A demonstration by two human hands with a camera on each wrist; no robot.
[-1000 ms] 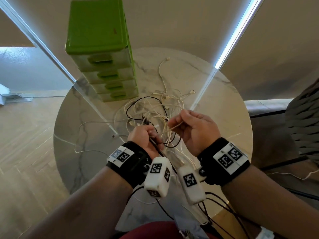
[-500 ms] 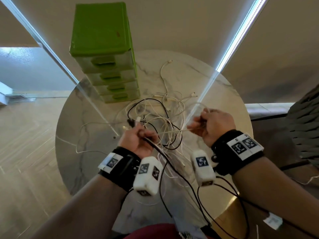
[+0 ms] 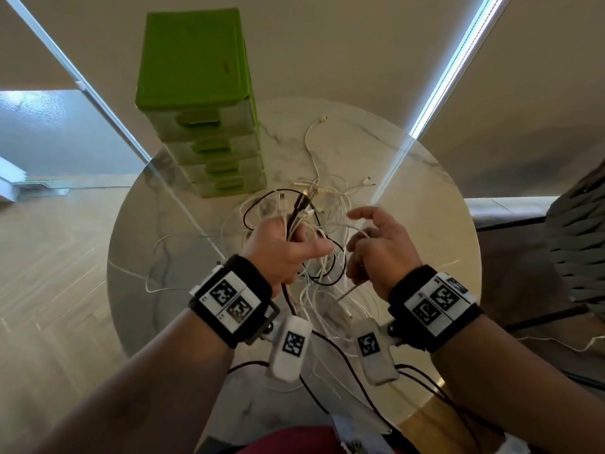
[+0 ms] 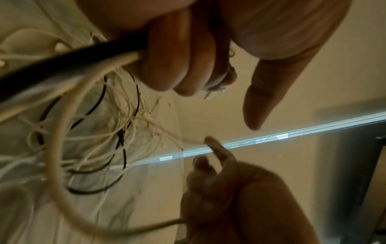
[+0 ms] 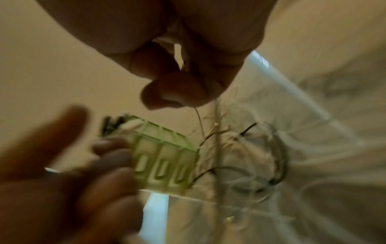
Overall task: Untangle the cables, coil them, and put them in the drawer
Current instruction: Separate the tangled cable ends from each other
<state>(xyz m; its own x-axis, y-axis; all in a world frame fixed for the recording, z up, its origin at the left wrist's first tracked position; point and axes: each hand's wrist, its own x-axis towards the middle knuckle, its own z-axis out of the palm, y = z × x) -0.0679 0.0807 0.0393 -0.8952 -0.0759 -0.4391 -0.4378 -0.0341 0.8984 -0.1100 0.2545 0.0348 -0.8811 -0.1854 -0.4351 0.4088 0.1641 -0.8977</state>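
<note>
The left hand (image 3: 278, 253) clutches limp, light cables (image 3: 314, 231) by their plugs at 12 o'clock, while the right hand (image 3: 381, 253) pinches one white strand.

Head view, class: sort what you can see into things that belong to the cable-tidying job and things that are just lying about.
Belongs to the job:
- tangled cables, black and white
- green drawer unit, drawers closed
- left hand, gripping several cables
- right hand, pinching a white cable

Just there:
- round marble table
- woven chair
- wooden floor
</note>
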